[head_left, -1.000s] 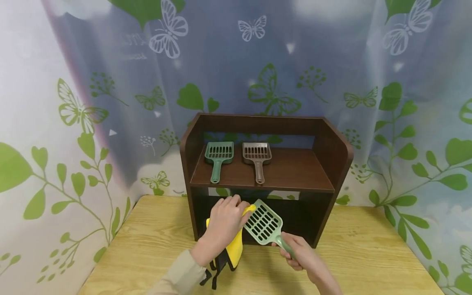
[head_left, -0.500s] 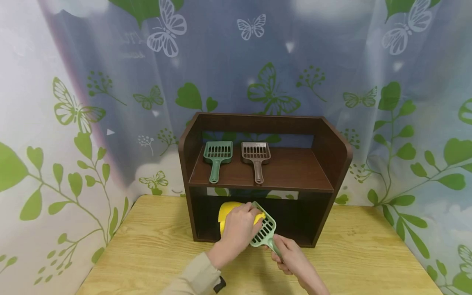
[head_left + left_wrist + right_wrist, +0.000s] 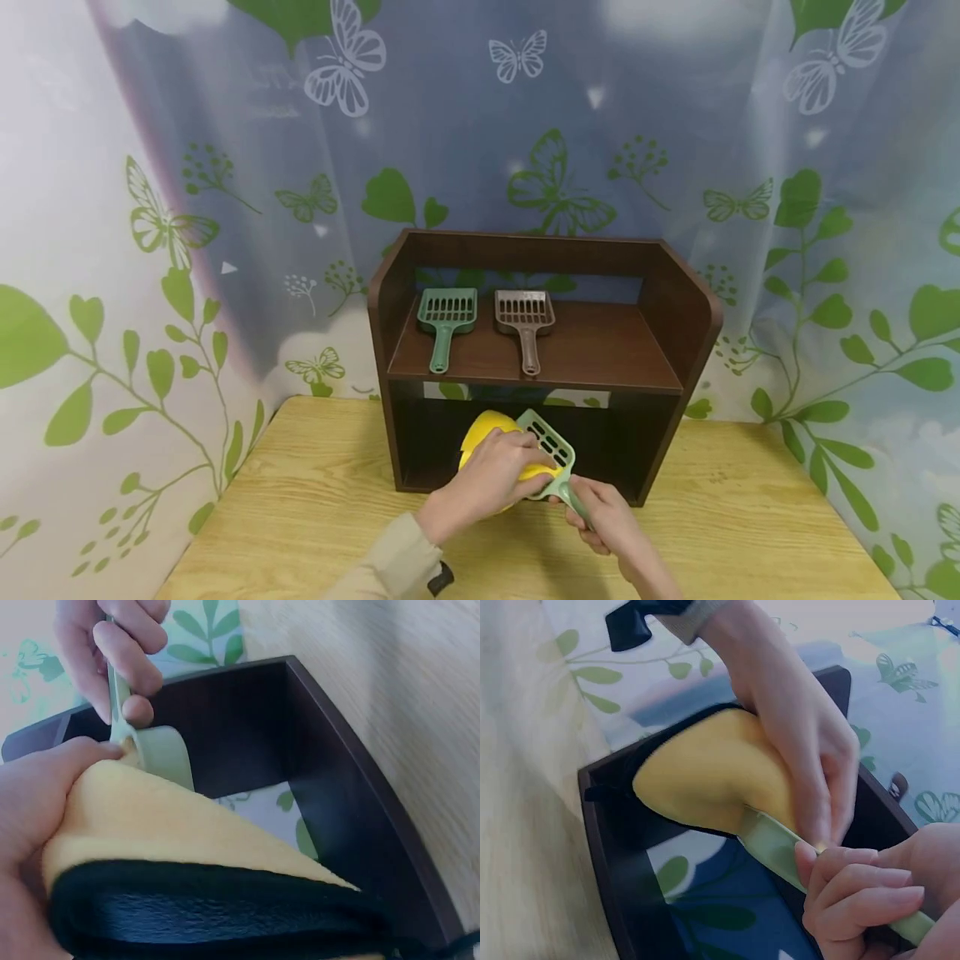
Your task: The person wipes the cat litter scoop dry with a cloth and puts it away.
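My right hand (image 3: 609,518) grips the handle of a light green slotted litter scoop (image 3: 564,450), its head pointing up and to the left. A yellow cloth (image 3: 487,427) with black edging is in my left hand (image 3: 491,473), which pinches it against the scoop's head near the handle. The cloth (image 3: 712,769) hides part of the head in the right wrist view. In the left wrist view, the cloth's black-trimmed edge (image 3: 210,866) hangs open toward the camera. Both hands are in front of the shelf's lower compartment, above the table.
A dark brown two-tier shelf (image 3: 600,342) stands on the wood-grain table (image 3: 315,492). On its upper board lie a dark green scoop (image 3: 442,333) and a brown scoop (image 3: 527,337), handles toward me. A curtain printed with leaves and butterflies (image 3: 465,108) hangs behind.
My left hand has slid the yellow cloth rightward across the scoop's head toward the handle. The right hand and scoop moved slightly left, then back right.
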Motion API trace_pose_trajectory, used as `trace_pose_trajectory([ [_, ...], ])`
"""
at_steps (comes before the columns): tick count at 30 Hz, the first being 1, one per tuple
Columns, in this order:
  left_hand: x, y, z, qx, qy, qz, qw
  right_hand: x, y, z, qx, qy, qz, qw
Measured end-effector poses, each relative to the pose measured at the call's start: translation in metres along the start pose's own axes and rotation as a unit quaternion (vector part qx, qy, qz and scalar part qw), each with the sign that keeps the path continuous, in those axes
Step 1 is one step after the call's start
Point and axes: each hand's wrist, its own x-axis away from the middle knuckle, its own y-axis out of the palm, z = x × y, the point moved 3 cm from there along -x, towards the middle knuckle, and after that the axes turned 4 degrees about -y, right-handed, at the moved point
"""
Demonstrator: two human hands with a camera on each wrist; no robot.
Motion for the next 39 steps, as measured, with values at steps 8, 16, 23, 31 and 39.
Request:
trace_pose_trajectory([
  [8,0.012,-0.007,-0.002,-0.070,0.084,-0.038,0.9933,0.002,-0.015,-0.002,0.034,-0.001,-0.009,0.999],
  [16,0.022,-0.014,-0.006,-0.180,0.126,-0.008,0.9755,0.001,-0.009,0.000,0.052,-0.017,-0.046,0.997],
  [23,0.030,-0.023,-0.024,-0.203,0.106,0.024,0.9731,0.004,-0.011,-0.003,0.043,-0.018,-0.045,0.998],
  [31,0.036,-0.032,-0.042,-0.174,0.062,0.098,0.9779,0.005,-0.013,-0.004,0.037,-0.010,-0.030,0.999],
  [39,0.041,-0.040,-0.057,-0.055,-0.081,0.118,0.9882,0.006,-0.016,-0.008,0.007,-0.012,-0.022,1.000],
])
